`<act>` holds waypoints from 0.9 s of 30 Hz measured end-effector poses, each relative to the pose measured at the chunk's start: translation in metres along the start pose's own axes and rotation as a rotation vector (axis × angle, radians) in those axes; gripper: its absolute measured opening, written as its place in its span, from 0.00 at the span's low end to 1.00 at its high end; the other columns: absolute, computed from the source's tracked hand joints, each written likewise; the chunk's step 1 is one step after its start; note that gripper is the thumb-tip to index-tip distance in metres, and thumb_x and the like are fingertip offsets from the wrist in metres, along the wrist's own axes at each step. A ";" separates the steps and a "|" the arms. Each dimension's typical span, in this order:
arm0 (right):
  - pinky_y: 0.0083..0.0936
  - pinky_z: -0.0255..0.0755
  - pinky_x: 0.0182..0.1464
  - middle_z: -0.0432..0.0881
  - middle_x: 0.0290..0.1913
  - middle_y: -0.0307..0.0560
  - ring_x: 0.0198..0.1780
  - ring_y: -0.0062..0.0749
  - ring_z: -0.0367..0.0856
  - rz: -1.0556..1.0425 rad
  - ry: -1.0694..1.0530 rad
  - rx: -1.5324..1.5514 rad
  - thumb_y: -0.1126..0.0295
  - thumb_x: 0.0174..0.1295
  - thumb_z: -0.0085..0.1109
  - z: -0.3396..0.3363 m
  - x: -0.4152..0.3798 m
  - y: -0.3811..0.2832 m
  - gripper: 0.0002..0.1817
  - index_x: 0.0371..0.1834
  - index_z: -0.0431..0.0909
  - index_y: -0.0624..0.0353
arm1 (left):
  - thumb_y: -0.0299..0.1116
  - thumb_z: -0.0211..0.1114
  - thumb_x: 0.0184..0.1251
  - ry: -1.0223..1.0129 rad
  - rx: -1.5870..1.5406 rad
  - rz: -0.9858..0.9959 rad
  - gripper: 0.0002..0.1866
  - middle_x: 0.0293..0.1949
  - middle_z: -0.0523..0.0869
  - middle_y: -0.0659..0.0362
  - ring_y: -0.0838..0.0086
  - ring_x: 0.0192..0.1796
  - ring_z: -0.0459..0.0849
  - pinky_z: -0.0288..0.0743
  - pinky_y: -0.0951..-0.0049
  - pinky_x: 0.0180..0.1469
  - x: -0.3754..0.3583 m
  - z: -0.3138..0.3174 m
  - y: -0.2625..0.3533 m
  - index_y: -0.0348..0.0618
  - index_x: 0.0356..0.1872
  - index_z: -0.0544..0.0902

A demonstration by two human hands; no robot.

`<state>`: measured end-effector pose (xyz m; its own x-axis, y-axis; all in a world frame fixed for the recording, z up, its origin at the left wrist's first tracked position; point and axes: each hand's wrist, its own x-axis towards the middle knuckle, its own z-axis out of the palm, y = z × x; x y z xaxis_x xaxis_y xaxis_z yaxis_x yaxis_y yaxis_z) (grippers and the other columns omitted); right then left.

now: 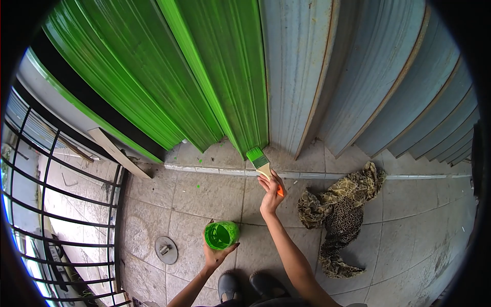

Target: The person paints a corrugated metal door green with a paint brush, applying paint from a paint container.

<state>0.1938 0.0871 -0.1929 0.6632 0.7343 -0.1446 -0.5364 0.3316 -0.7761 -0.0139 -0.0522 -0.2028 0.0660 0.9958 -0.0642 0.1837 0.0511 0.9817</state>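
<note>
My right hand grips a paintbrush by its pale handle, which ends in an orange tip. Green paint coats the bristles, which overlap the bottom of a green-painted panel of the folding metal door. Held in my left hand is a paint container, its rim and inside smeared green, its mouth facing up. The left panels of the door are glossy green; those to the right are bare grey-blue with rusty edges.
A crumpled patterned cloth lies on the tiled floor, right of my arm. On the left are a round metal disc, a wooden strip and a black metal grille. A low tiled step runs below the door, with green drips.
</note>
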 end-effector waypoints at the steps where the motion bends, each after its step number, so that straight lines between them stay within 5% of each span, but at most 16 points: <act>1: 0.32 0.83 0.48 0.84 0.43 0.62 0.42 0.41 0.87 0.010 0.020 -0.024 0.70 0.67 0.50 -0.004 0.001 0.004 0.20 0.57 0.73 0.73 | 0.23 0.79 0.46 -0.008 0.037 0.034 0.48 0.53 0.79 0.57 0.73 0.52 0.80 0.77 0.71 0.55 0.001 0.001 0.004 0.37 0.68 0.58; 13: 0.33 0.83 0.49 0.84 0.42 0.61 0.42 0.42 0.87 0.044 0.022 -0.034 0.69 0.67 0.52 -0.003 0.000 -0.002 0.19 0.57 0.74 0.71 | 0.37 0.86 0.38 0.023 0.083 -0.041 0.53 0.53 0.77 0.53 0.68 0.55 0.78 0.72 0.67 0.59 0.002 -0.002 -0.003 0.36 0.64 0.59; 16: 0.33 0.83 0.49 0.84 0.42 0.62 0.42 0.42 0.87 0.091 0.012 -0.068 0.68 0.67 0.52 0.001 0.003 0.008 0.20 0.58 0.73 0.71 | 0.37 0.85 0.39 0.033 -0.007 -0.062 0.53 0.53 0.77 0.53 0.68 0.55 0.78 0.72 0.67 0.59 0.002 0.001 -0.003 0.35 0.65 0.59; 19: 0.33 0.83 0.49 0.84 0.43 0.62 0.43 0.43 0.86 0.109 -0.029 0.001 0.68 0.67 0.52 0.008 -0.002 -0.001 0.21 0.58 0.73 0.71 | 0.25 0.80 0.46 -0.005 0.121 0.044 0.50 0.52 0.80 0.57 0.73 0.52 0.81 0.76 0.70 0.55 0.002 -0.001 0.004 0.36 0.69 0.57; 27: 0.31 0.83 0.48 0.83 0.43 0.61 0.43 0.42 0.86 0.014 0.033 -0.022 0.71 0.68 0.51 -0.005 -0.003 0.020 0.19 0.57 0.74 0.73 | 0.27 0.81 0.45 0.021 0.058 0.031 0.45 0.51 0.81 0.57 0.73 0.51 0.81 0.77 0.71 0.54 0.002 0.001 -0.002 0.36 0.65 0.62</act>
<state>0.1837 0.0888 -0.2106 0.6729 0.7187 -0.1751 -0.5340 0.3082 -0.7873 -0.0134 -0.0507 -0.2054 0.0522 0.9982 -0.0299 0.2387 0.0166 0.9710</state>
